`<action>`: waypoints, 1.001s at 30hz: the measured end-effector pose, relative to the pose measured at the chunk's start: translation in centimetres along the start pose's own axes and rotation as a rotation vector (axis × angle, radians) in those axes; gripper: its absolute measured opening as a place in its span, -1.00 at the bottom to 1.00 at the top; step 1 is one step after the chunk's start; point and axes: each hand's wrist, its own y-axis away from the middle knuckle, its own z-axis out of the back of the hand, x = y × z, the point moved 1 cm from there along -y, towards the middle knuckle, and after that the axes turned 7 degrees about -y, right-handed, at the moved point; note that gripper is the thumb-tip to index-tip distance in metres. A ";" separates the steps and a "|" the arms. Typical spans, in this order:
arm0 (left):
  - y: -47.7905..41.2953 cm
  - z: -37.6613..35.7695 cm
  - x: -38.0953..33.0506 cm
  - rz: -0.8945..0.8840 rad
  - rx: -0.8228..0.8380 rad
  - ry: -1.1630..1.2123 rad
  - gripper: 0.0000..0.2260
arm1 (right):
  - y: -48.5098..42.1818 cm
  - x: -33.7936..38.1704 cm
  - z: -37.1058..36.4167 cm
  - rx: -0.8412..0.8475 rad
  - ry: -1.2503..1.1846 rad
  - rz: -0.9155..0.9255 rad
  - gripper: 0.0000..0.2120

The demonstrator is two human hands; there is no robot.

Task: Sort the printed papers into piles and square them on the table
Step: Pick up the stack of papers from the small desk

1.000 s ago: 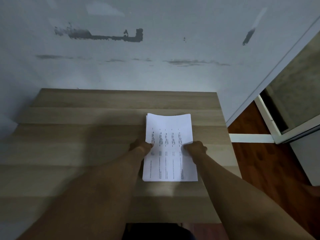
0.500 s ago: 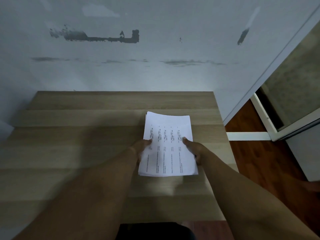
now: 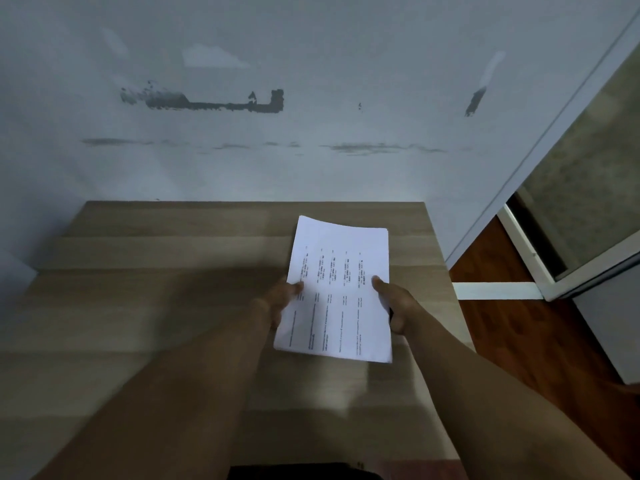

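White paper stack [image 3: 341, 271], text cols; edges in left hand [image 3: 277, 301], right hand [image 3: 396, 306] grip

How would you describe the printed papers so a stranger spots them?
A wooden table stands against a scuffed pale wall. Over its right side, left hand and right hand hold the papers. They are the only white, text-printed thing there.

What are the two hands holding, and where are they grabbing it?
The stack of printed papers. The left hand pinches its left long edge about midway, and the right hand pinches its right long edge, thumbs on top.
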 end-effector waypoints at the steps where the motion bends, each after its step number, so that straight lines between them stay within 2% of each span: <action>1: 0.3 0.1 -0.5 -0.014 0.019 0.002 -0.68 | 0.2 0.3 0.0 0.026 -0.020 -0.004 -0.63; 4: 0.6 0.5 -2.0 -0.052 0.051 0.004 -0.73 | -1.1 0.9 0.2 0.067 -0.037 0.016 -0.55; 7: 0.4 1.0 -3.4 -0.087 0.043 0.024 -0.70 | -6.6 1.0 1.2 0.074 -0.025 0.085 -0.19; 8: 0.2 1.2 -3.6 -0.100 0.045 0.044 -0.64 | -7.4 1.2 1.3 0.076 -0.019 0.106 -0.17; 10: 0.5 1.4 -4.6 -0.119 0.029 0.046 -0.61 | -6.8 2.4 0.7 0.085 -0.042 0.151 -0.26; 13: -0.8 1.9 -5.4 -0.159 -0.012 -0.029 -0.64 | -2.1 4.5 -1.4 0.040 -0.047 0.207 -0.43; 15: -1.3 2.0 -5.9 -0.164 -0.035 -0.062 -0.58 | 1.4 5.4 -2.8 0.014 -0.032 0.248 -0.56; 18: 1.1 1.1 -7.4 -0.201 -0.069 -0.052 -0.66 | 3.4 6.5 -3.4 -0.016 0.013 0.340 -0.66; 22: 1.8 0.5 -7.7 -0.344 -0.184 -0.124 -0.69 | 4.4 7.3 -3.0 -0.013 0.116 0.483 -0.69; 24: 1.6 0.1 -7.1 -0.383 -0.249 -0.086 -0.71 | 5.0 7.3 -2.9 -0.035 0.140 0.530 -0.70; 27: 1.2 -0.8 -5.5 -0.410 -0.313 -0.031 -0.74 | 5.0 6.1 -2.5 -0.051 0.147 0.535 -0.75; 30: 0.8 -1.6 -3.1 -0.400 -0.348 -0.128 -0.70 | 4.4 4.1 -1.5 -0.040 0.169 0.485 -0.78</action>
